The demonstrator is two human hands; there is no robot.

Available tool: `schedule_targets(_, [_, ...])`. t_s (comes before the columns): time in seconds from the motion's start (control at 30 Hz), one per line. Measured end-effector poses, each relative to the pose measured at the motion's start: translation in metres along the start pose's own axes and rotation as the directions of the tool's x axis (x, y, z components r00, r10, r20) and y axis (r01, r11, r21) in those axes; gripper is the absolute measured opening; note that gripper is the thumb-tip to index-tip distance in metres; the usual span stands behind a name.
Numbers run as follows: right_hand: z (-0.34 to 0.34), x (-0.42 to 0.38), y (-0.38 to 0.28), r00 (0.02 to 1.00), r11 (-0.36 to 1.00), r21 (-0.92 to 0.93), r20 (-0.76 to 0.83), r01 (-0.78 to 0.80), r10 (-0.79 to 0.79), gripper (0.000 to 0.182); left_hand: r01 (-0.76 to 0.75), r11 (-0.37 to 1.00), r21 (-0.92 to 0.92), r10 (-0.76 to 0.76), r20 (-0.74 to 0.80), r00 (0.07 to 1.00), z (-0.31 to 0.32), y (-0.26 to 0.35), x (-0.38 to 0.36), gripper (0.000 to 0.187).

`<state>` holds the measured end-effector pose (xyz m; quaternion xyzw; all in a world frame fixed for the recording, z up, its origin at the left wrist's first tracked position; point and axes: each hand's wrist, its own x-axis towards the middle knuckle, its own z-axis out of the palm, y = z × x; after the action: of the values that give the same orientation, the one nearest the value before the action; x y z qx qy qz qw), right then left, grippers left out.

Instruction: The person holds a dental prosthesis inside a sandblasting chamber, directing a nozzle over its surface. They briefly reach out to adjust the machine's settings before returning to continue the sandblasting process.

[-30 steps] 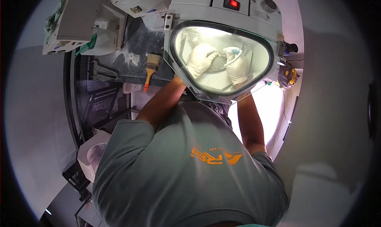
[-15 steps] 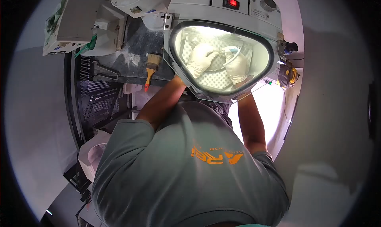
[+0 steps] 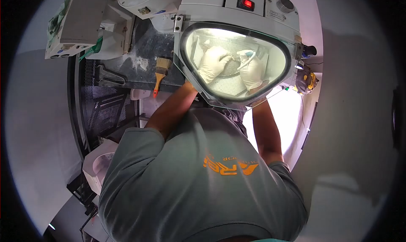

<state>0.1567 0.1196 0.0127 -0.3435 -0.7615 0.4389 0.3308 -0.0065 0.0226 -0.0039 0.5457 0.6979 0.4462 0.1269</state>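
Both my hands are in white gloves inside a lit sandblasting cabinet (image 3: pixel 241 21), seen through its rounded window. My left hand (image 3: pixel 213 64) is at the left of the chamber, fingertips pinched together around something too small to make out. Facing it, my right hand (image 3: pixel 252 72) is closed around a pen-like blasting handpiece (image 3: pixel 247 61) with a white hose and a bluish part. The fingertips of the two hands are close together. Beneath them is a perforated white floor grid (image 3: pixel 228 89), with a thin hose or cord (image 3: pixel 230 75) lying between the hands.
A wooden-handled paintbrush (image 3: pixel 160 75) lies on the dusty dark bench (image 3: pixel 139 60) left of the cabinet. Farther left stands a white box-shaped machine (image 3: pixel 84 26). The cabinet's red switch (image 3: pixel 246 4) is lit. A yellow-and-black device (image 3: pixel 306 79) is at the right.
The handpiece and hose have tilted slightly in my right hand, and more of the bluish part shows. My left fingers have shifted a little; both hands stay in place.
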Motion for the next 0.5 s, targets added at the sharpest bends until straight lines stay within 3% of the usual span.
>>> schedule_targets(0.1, [0.000,0.000,-0.001,0.995,0.988,0.123,0.045,-0.099,0.094,0.011,-0.002,1.000,0.012,0.002,0.002,1.000,0.000,0.000,0.000,0.014])
schedule_targets(0.3, [0.004,0.001,0.008,0.999,0.997,0.057,0.000,0.047,-0.048,0.014,0.019,0.998,0.061,-0.021,0.027,0.999,-0.004,0.005,0.001,0.018])
schedule_targets(0.33, [0.005,0.000,0.009,0.999,0.992,0.122,-0.004,0.037,-0.037,0.014,0.030,0.997,0.066,-0.032,0.035,0.999,-0.004,0.005,0.001,0.018])
schedule_targets(0.43, [0.001,0.002,0.000,0.999,0.996,0.075,0.005,0.052,-0.052,0.015,0.036,0.999,0.032,-0.037,0.021,0.999,0.000,0.000,-0.001,0.019])
schedule_targets(0.47, [0.000,0.001,-0.007,0.999,0.998,0.050,0.008,-0.041,0.041,0.017,0.037,0.999,0.028,-0.037,0.022,0.999,0.001,-0.002,-0.002,0.019])
schedule_targets(0.5, [-0.001,0.001,-0.008,1.000,0.999,0.040,0.006,-0.029,0.029,0.017,0.037,0.999,0.024,-0.038,0.023,0.999,0.001,-0.001,-0.002,0.019])
